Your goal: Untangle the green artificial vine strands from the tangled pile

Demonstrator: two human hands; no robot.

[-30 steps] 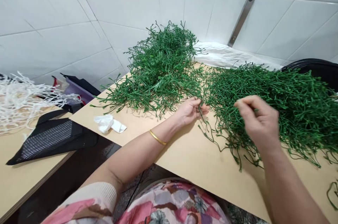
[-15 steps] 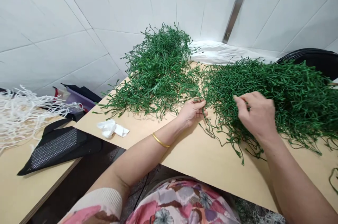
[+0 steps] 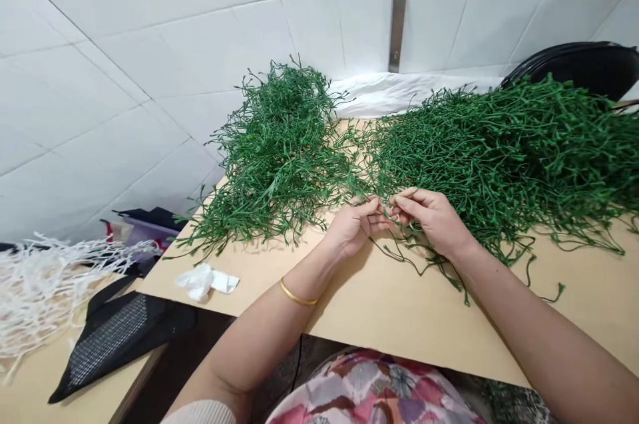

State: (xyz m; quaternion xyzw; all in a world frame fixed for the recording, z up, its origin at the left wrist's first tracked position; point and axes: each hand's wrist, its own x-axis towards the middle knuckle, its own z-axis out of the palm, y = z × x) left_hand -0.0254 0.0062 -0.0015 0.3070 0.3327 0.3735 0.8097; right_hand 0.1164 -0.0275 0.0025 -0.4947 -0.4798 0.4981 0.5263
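Note:
Two piles of thin green cords with small knotted ends lie on the pale wooden table [image 3: 399,304]: a left pile [image 3: 279,144] and a larger right pile [image 3: 479,151]. Between them, near the front, my left hand [image 3: 352,224] pinches a green cord [image 3: 387,212], palm partly up, a gold bracelet on the wrist. Fingertips of my right hand [image 3: 432,217] are closed on the same strand, almost touching the left ones. Loose cord ends trail below both hands. The exact spot between the fingertips is too small to make out.
A crumpled white tissue [image 3: 207,281] lies at the table's left edge. White cords [image 3: 44,291] and a black mesh piece [image 3: 110,344] are on another table at left. Behind stand a white cloth [image 3: 379,92], a black round object [image 3: 574,68] and the tiled wall.
My right hand has moved left from over the right pile to meet my left hand, and its fingers now hold the cord. The camera view has shifted slightly.

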